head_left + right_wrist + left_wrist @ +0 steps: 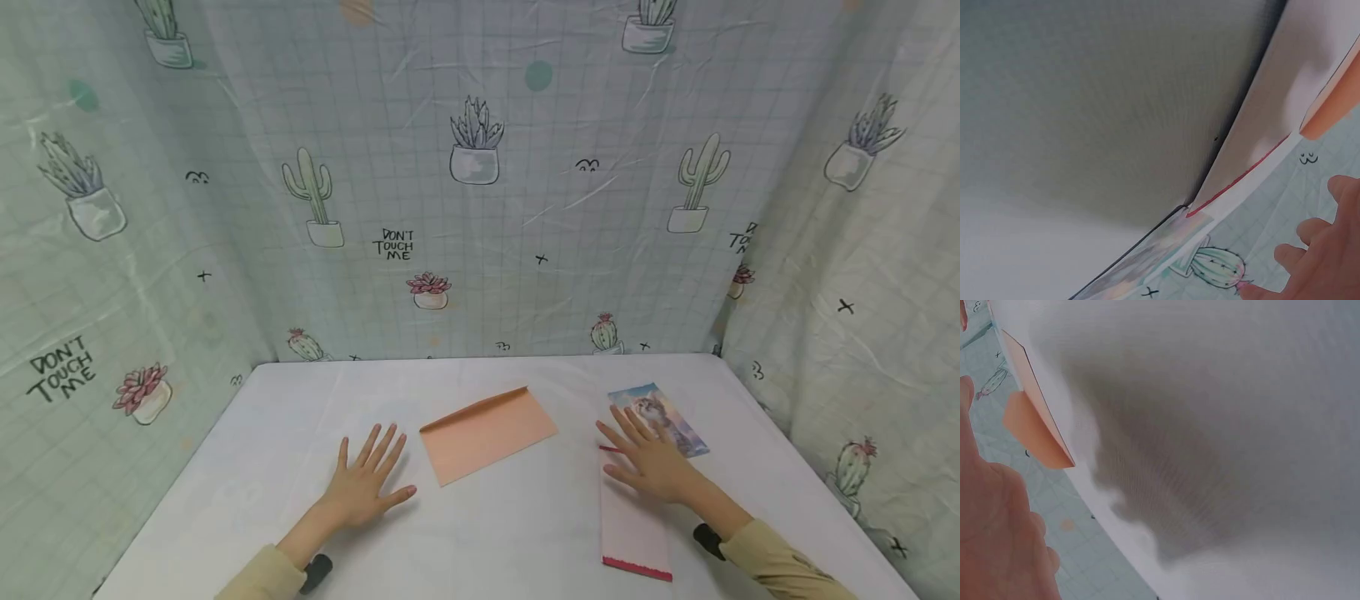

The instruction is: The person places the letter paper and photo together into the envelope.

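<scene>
My left hand (362, 490) hovers with fingers spread, palm down, left of an orange envelope (491, 437). The envelope's long flap stands folded up along its far edge; in the left wrist view the raised flap (1038, 434) shows from the side. Over on the right, my right hand (651, 462) spreads its fingers above a pale pink pad of paper (636, 529) with red edges at both ends. Beyond that hand lies a picture card of a kitten (663, 417), partly covered by the hand in the head view. Both hands hold nothing.
All of this is on a white table (315, 400). A cactus-print curtain (540, 208) hangs behind the table's far edge and along both sides. Each wrist wears a dark strap piece, seen below the left wrist (316, 574) and right wrist (708, 542).
</scene>
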Demonstrator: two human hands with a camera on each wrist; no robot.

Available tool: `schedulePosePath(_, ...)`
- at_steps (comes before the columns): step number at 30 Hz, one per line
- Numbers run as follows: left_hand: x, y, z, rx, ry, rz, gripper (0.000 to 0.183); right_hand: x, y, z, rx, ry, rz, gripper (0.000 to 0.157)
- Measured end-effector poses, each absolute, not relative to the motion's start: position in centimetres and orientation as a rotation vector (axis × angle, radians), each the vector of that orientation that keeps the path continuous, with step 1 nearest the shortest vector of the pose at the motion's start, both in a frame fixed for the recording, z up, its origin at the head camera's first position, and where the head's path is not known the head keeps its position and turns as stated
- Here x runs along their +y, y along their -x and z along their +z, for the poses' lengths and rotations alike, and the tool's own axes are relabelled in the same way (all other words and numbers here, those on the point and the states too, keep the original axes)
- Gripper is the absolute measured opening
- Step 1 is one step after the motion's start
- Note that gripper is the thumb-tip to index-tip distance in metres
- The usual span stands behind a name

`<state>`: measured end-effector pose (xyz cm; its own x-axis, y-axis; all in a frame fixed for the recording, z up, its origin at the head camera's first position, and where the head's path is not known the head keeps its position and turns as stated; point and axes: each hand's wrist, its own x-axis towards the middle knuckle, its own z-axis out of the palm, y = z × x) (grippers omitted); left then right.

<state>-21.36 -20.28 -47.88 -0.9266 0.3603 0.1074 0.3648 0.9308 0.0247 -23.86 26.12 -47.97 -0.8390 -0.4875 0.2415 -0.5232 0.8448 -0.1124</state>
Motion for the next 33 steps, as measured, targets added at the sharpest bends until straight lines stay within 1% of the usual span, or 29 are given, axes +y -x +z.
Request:
schedulePosePath(10, -20.2, 20.9, -48.3, -2.999, 0.559, -0.100, 0.080, 25.3, 24.1, -48.4, -2.822, -0.821, 0.258, 0.064)
schedulePosePath(20, -19.9, 21.1, -48.3, -3.010, 0.572, -0.097, 0.079, 24.3, 24.1, -48.0, -2.841, -0.856, 0.183, 0.063)
schedulePosePath(26, -19.7, 21.0, -48.0, -3.013, 0.592, -0.098, 0.078, 23.5, 24.0, -47.4, -2.815, -0.898, 0.223, 0.062)
schedulePosePath(33, -19.4, 21.2, -47.6, -3.022, 0.624, -0.084, 0.076, 23.0, 24.4, -47.5, -2.741, -0.970, 0.240, 0.060)
